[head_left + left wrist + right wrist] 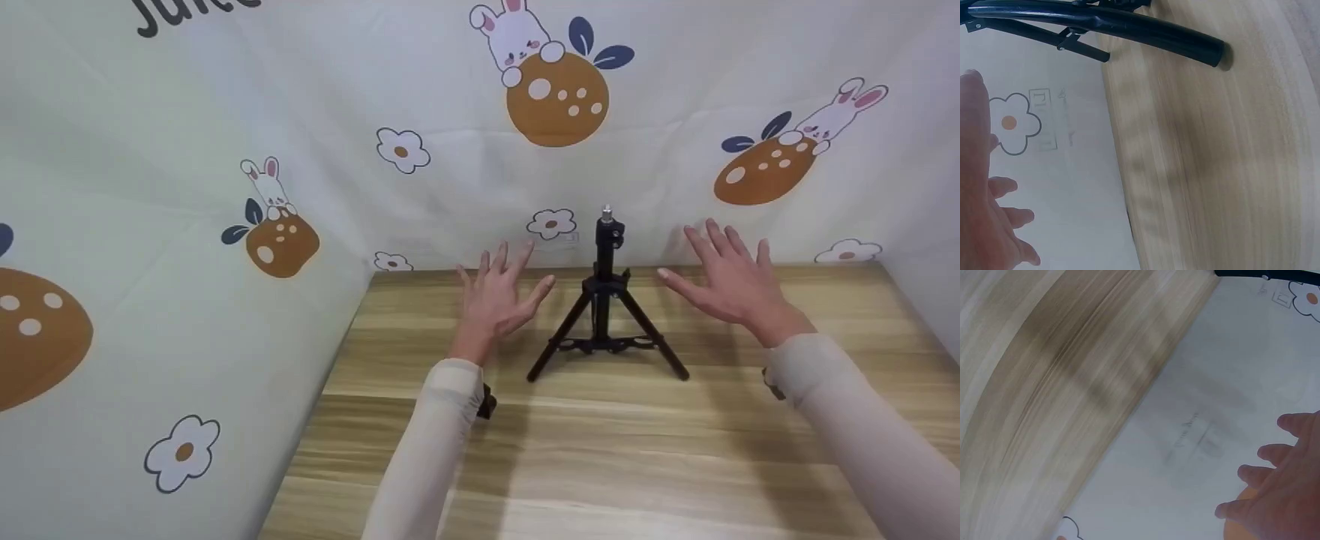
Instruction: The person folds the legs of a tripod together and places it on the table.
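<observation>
A small black tripod stand (601, 300) stands upright on the wooden table, its legs spread and a silver screw tip at the top. To its left is my left hand (495, 300), fingers spread and holding nothing. My right hand (739, 285) is on the other side, also spread, with the thumb toward the stand. Both hands are apart from it. In the left wrist view a black leg (1157, 34) of the stand crosses the top, above the left hand (982, 191). The right wrist view shows the right hand (1280, 489) against the white cloth.
White cloth (450, 195) printed with rabbits, oranges and flowers hangs behind the table and along its left side. The wood-grain tabletop (600, 450) meets it at the back edge. A dark wrist camera (487, 403) sits by the left sleeve.
</observation>
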`<state>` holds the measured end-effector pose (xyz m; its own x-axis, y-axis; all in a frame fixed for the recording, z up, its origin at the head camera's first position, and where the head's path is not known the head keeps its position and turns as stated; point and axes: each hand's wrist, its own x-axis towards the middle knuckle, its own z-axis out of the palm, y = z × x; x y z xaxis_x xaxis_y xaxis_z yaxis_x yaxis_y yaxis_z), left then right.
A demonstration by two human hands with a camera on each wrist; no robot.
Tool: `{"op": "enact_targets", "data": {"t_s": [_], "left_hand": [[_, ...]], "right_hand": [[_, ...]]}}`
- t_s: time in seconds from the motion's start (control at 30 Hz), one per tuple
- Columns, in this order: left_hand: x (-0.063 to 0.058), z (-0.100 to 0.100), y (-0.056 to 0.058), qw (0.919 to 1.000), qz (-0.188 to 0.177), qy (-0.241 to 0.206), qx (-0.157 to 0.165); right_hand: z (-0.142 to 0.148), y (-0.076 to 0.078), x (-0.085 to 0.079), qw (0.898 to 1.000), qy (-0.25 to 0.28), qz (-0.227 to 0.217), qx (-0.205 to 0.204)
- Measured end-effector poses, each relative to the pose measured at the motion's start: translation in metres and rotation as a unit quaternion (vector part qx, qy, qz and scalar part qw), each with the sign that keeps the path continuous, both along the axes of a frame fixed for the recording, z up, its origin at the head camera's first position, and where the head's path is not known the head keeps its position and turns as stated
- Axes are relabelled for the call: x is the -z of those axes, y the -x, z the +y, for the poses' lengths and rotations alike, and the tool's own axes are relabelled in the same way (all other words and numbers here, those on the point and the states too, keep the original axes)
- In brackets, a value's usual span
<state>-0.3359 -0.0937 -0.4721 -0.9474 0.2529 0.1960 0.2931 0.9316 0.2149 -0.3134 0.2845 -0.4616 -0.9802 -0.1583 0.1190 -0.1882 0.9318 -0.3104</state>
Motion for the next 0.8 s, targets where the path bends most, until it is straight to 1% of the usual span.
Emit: {"op": "enact_targets", "data": {"t_s": [0.07,0.17,0.27,0.37,0.47,0.67,0.8], "left_hand": [[0.001,-0.001,-0.002,0.9997,0.002,-0.021,0.009],[0.002,-0.003,-0.006,0.9965,0.000,-0.081,0.023],[0.004,-0.004,-0.011,0.9885,-0.002,-0.146,0.040],[0.005,-0.003,-0.016,0.9799,-0.004,-0.191,0.056],[0.006,-0.002,-0.020,0.9732,-0.004,-0.219,0.071],[0.010,-0.001,-0.023,0.9640,0.015,-0.241,0.110],[0.012,-0.001,-0.026,0.9568,0.023,-0.256,0.136]], "right_hand": [[-0.004,-0.001,-0.002,1.000,0.008,0.015,-0.006],[-0.012,-0.002,-0.006,0.999,0.023,0.047,-0.017],[-0.021,-0.003,-0.011,0.996,0.037,0.079,-0.029],[-0.029,-0.004,-0.015,0.993,0.049,0.104,-0.039],[-0.038,-0.005,-0.020,0.991,0.059,0.115,-0.045],[-0.052,-0.010,-0.029,0.987,0.078,0.130,-0.052],[-0.058,-0.012,-0.034,0.981,0.097,0.157,-0.053]]}}
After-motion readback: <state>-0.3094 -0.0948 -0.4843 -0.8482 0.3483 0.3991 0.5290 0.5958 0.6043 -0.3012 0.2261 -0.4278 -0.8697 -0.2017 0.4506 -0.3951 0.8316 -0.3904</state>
